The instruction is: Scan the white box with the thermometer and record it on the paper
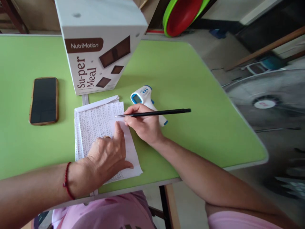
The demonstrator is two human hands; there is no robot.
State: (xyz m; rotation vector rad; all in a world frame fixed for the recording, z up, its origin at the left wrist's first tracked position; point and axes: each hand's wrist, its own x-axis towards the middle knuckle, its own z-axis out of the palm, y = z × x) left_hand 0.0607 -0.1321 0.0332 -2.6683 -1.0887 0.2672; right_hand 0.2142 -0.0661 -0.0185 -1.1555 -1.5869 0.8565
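- Pen [153, 113] is over the right part of the top sheet [95, 127], tip near the ends of the written lines; we cannot tell whether it touches the paper.
- Right hand [145, 124]: fingers [133, 109] closed around the pen near its tip, much of the shaft jutting free.
- Left hand [107, 152]: laid across the sheet, index finger extended toward the pen tip, thumb out, the rest curled; we see nothing gripped.
- Risk, as we judge it: the sheet could skew if the left hand eased its pressure, since it appears to lie loose on other paper [77, 140] on a smooth-looking bench [202, 95].
- Risk: smudged writing, should the left palm drag over the lines beneath it.
- Risk: a wide swing of the right hand could nudge the thermometer [145, 93], partly behind it, and jog the stroke.
- Pointing: we read the tip as facing left, blunt end right, past the sheet's edge.
- Long axis: nearly crosswise in our view, rising slightly toward the blunt end, across the sheet's length rather than along it.
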